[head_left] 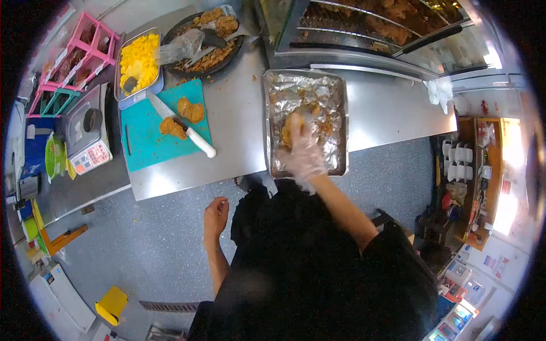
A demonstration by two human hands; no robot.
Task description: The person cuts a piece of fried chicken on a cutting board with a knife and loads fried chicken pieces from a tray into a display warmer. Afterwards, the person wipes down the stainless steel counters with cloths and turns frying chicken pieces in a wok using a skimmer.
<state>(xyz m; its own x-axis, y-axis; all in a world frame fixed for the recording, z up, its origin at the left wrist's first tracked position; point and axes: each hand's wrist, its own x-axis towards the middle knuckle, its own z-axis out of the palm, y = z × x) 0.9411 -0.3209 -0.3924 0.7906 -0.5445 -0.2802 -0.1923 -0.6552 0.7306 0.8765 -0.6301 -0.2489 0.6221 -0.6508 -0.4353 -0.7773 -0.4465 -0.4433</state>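
Note:
My right hand (304,152), in a clear plastic glove, reaches into a foil-lined metal tray (346,108) on the steel counter. Its fingers are at a brown food piece (286,136); the glove and blur hide how they meet it. Crumbs and brown bits lie on the foil. My left hand (216,217) is bare and hangs over the floor in front of the counter, its fingers curled with nothing visible in them. On a teal cutting board (148,149) to the left are a white-handled knife (200,142) and brown food pieces (190,110).
Behind the board stand a container of yellow food (139,59) and a black pan of brown food (213,68) with utensils and a plastic glove. A scale (86,133) and pink racks (85,48) are at the left. A glass display case (364,28) stands behind the tray.

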